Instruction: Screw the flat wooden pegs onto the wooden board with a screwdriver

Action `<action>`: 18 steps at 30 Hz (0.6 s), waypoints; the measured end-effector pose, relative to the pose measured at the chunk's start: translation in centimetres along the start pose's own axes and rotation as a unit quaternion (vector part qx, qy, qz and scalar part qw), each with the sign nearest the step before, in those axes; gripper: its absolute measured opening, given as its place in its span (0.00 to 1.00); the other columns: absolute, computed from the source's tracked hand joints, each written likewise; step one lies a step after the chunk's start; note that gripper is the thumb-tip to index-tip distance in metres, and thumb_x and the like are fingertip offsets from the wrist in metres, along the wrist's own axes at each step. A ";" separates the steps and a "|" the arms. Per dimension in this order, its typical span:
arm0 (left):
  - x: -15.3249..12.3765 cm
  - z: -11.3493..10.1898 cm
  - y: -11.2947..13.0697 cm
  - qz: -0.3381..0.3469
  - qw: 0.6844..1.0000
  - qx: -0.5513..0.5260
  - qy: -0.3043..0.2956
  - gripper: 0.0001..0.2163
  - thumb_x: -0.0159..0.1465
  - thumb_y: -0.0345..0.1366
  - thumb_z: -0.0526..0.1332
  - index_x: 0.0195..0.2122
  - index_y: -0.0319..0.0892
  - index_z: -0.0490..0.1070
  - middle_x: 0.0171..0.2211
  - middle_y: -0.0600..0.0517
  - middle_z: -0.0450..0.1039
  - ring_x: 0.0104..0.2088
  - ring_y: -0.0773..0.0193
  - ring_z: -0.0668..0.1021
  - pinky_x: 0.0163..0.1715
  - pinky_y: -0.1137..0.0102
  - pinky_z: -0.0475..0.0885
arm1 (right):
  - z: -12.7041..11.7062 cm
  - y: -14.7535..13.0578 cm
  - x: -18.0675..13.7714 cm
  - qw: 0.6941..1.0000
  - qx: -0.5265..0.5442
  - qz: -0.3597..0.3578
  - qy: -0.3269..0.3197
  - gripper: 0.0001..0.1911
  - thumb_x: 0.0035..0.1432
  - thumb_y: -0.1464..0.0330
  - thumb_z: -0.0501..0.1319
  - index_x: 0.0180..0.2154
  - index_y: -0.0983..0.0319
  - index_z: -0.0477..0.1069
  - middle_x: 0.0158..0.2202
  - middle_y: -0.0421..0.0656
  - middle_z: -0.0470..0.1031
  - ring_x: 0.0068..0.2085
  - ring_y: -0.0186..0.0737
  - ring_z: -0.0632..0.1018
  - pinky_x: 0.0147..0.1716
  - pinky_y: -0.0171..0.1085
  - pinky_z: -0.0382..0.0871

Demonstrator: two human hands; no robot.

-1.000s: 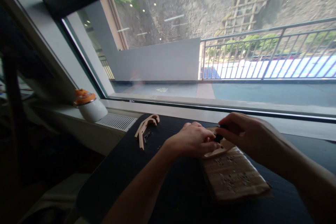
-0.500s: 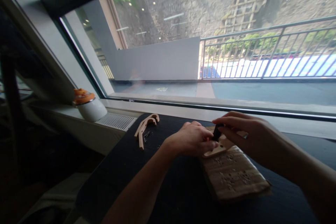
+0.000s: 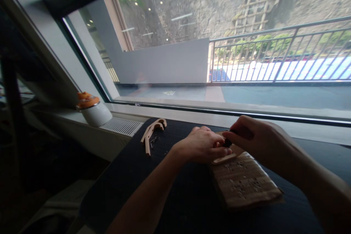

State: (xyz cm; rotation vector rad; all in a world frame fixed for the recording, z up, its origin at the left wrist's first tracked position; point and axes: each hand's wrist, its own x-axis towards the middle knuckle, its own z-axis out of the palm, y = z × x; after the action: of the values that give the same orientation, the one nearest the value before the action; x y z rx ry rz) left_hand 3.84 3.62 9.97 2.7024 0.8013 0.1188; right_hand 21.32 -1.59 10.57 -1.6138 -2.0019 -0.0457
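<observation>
My right hand (image 3: 252, 131) is closed, thumb and fingers pinching a small dark cylindrical piece (image 3: 227, 142) whose kind I cannot make out. My left hand (image 3: 201, 144) lies at its lower end, fingers bent and pressing a pale wooden piece (image 3: 222, 159) down. This wooden piece rests on a thick wood-grain block (image 3: 246, 184) whose top is dotted with small pits or specks. My fingers hide much of the pale piece and the tip of the dark one.
Two curved pale wooden hooks (image 3: 149, 135) lie at the left of the black table (image 3: 189, 190), with several small dark screw-like bits (image 3: 154, 141) beside them. A white jar with an orange top (image 3: 95, 111) stands on the sill. The window (image 3: 192, 62) rises behind the table.
My right hand has turned at the wrist and its fingers have curled further around the dark piece, hiding more of it. My left hand has barely moved.
</observation>
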 end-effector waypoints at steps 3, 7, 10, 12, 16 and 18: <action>0.0 0.0 0.1 0.002 1.000 0.001 0.008 0.15 0.67 0.46 0.52 0.38 0.42 0.73 0.37 0.51 0.74 0.46 0.56 0.71 0.43 0.65 0.64 | 0.1 -0.7 0.0 1.000 -0.006 -0.001 0.006 0.16 0.55 0.53 0.59 0.27 0.58 0.70 0.18 0.37 0.71 0.19 0.34 0.68 0.18 0.33 0.57; -0.2 0.0 0.2 -0.007 1.000 -0.017 0.014 0.13 0.66 0.44 0.54 0.36 0.42 0.74 0.38 0.51 0.74 0.46 0.57 0.71 0.44 0.67 0.65 | 0.2 -0.4 -0.2 0.997 0.043 -0.060 -0.008 0.13 0.58 0.58 0.58 0.41 0.56 0.74 0.28 0.39 0.76 0.25 0.34 0.73 0.22 0.33 0.63; -0.3 -0.1 0.1 -0.005 1.000 -0.019 0.015 0.13 0.66 0.43 0.55 0.35 0.42 0.74 0.38 0.52 0.75 0.46 0.58 0.71 0.46 0.67 0.64 | 0.3 0.2 -0.4 0.989 0.104 -0.095 -0.033 0.13 0.60 0.64 0.56 0.45 0.56 0.73 0.38 0.41 0.77 0.30 0.32 0.76 0.28 0.32 0.68; -0.2 0.0 0.1 -0.005 1.000 -0.020 0.015 0.12 0.65 0.42 0.55 0.35 0.42 0.74 0.38 0.52 0.75 0.47 0.58 0.71 0.46 0.67 0.64 | 0.3 0.4 -0.4 0.987 0.120 -0.100 -0.040 0.13 0.60 0.66 0.56 0.44 0.57 0.74 0.38 0.41 0.77 0.31 0.32 0.76 0.29 0.31 0.68; -0.2 0.0 0.0 -0.003 1.000 -0.020 0.015 0.12 0.66 0.43 0.55 0.37 0.43 0.74 0.38 0.52 0.74 0.48 0.57 0.70 0.46 0.66 0.64 | 0.2 0.6 -0.2 0.990 0.100 -0.092 -0.029 0.12 0.59 0.65 0.56 0.43 0.58 0.75 0.36 0.41 0.78 0.30 0.33 0.77 0.27 0.31 0.67; -0.3 0.0 0.0 -0.005 1.000 -0.015 0.006 0.12 0.66 0.43 0.54 0.36 0.43 0.74 0.38 0.52 0.74 0.49 0.56 0.70 0.46 0.65 0.63 | 0.1 0.8 -0.1 0.993 0.082 -0.080 -0.021 0.11 0.59 0.63 0.57 0.41 0.57 0.75 0.33 0.40 0.78 0.28 0.33 0.76 0.26 0.32 0.67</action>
State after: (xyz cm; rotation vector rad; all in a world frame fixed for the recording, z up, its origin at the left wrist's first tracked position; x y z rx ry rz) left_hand 3.62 3.51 10.00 2.6712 0.8088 0.1441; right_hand 22.00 -1.50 10.22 -1.3609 -2.1053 0.0916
